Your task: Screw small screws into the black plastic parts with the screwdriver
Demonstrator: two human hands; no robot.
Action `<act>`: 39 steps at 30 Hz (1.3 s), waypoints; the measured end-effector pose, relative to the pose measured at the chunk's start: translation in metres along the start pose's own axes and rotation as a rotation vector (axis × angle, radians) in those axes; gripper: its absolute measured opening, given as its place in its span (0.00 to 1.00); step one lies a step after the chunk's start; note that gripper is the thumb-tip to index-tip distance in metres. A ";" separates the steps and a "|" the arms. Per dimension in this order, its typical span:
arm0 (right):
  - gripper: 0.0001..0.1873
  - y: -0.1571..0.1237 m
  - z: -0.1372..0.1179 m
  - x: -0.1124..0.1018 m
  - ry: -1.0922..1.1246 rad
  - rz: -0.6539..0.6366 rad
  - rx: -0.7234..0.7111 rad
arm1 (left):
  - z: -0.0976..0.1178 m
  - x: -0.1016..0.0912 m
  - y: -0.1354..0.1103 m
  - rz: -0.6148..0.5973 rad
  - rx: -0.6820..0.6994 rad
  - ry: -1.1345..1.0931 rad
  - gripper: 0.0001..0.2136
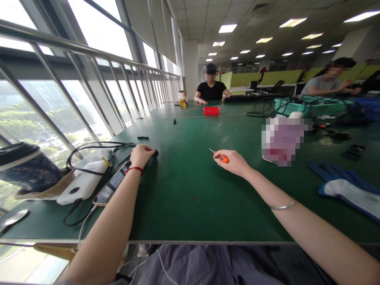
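My right hand (233,161) is closed round the orange and grey handle of a small screwdriver (223,158), whose thin shaft points up and left over the green table (184,190). To the left, my left hand (141,154) has its fingertips pinched together at a small black part (155,152), mostly covered by the fingers. A phone (114,184) lies beside my left wrist, partly behind the forearm. Farther up the table are a short black strip (143,137) and another small black piece (174,121).
A white power bank-like block (81,186), black cables (78,152) and a dark cup (28,168) crowd the left edge. A red bin (211,111) stands ahead, near a seated person (211,89). On the right are a teal basket (314,107) and a blue-white glove (347,188).
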State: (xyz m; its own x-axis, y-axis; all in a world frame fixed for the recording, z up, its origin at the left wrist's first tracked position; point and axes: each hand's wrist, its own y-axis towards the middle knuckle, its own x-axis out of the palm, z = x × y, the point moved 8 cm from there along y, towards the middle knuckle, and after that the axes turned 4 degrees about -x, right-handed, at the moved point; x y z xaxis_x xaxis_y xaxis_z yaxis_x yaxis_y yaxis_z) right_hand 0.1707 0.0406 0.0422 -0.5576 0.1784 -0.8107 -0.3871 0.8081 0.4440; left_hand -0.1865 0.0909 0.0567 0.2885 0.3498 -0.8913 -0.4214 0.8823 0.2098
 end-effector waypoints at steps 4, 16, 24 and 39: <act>0.09 0.000 0.000 0.001 0.001 -0.007 0.003 | -0.001 0.002 0.001 -0.011 0.006 -0.015 0.13; 0.09 0.000 -0.003 0.000 -0.002 -0.009 0.001 | -0.003 0.003 0.005 0.008 0.029 -0.028 0.11; 0.09 0.000 -0.001 0.001 0.004 -0.033 0.014 | -0.002 0.003 0.003 -0.002 0.023 -0.022 0.12; 0.11 -0.001 -0.004 0.000 0.004 -0.015 0.001 | -0.011 0.010 0.011 -0.021 0.012 -0.107 0.13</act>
State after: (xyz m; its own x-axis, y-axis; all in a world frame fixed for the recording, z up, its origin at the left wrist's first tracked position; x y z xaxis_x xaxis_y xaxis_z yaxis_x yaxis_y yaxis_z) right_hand 0.1682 0.0381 0.0432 -0.5543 0.1643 -0.8159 -0.3947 0.8112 0.4315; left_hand -0.1978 0.1002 0.0458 0.3880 0.3619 -0.8476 -0.4041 0.8934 0.1964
